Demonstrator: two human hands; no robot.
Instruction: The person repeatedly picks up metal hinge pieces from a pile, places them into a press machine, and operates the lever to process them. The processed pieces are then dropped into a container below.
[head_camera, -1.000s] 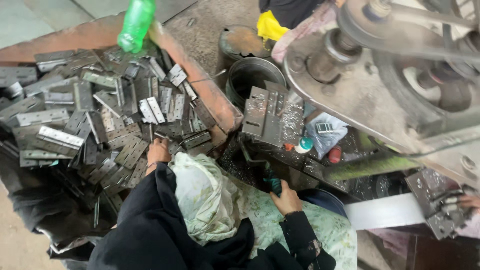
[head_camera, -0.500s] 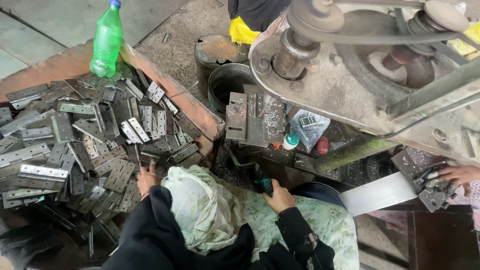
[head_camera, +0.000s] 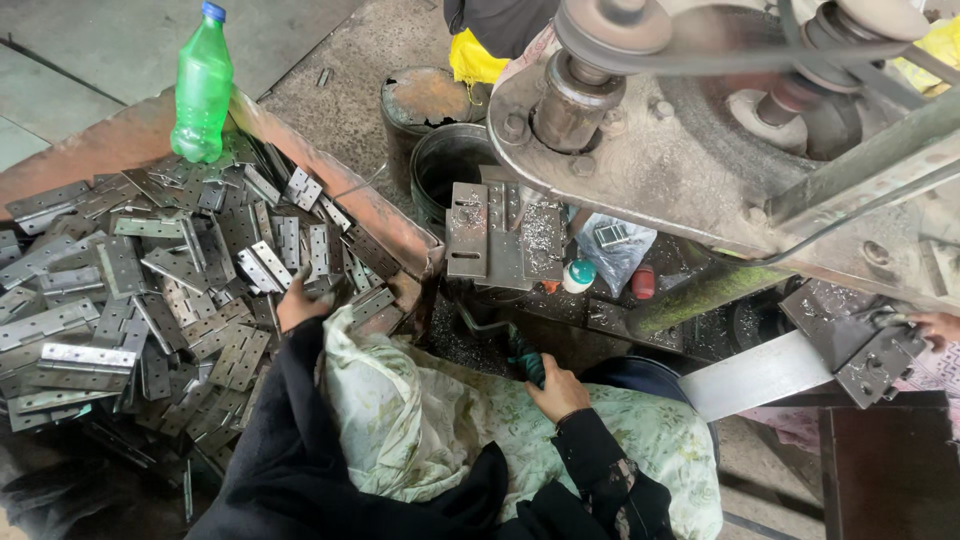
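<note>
A big heap of grey metal hinges (head_camera: 150, 290) fills a rusty tray (head_camera: 330, 180) on my left. My left hand (head_camera: 298, 305) reaches out of a black sleeve onto the heap's near edge. Its fingertips are buried among the hinges, so a grip does not show. My right hand (head_camera: 558, 390) is closed around the green-wrapped handle (head_camera: 525, 358) of a bent lever under the press machine (head_camera: 680, 170). Drilled metal plates (head_camera: 500, 235) sit on the machine's bed just beyond the lever.
A green plastic bottle (head_camera: 202, 85) stands at the tray's far corner. Two round metal buckets (head_camera: 440, 160) stand behind the machine. Another person's hand (head_camera: 935, 325) holds a metal part at the right edge. A pale floral cloth (head_camera: 420, 420) covers my lap.
The view has shifted, so the tray and bottle sit lower and further left in frame. My left hand stays at the hinge heap and my right hand stays on the lever handle.
</note>
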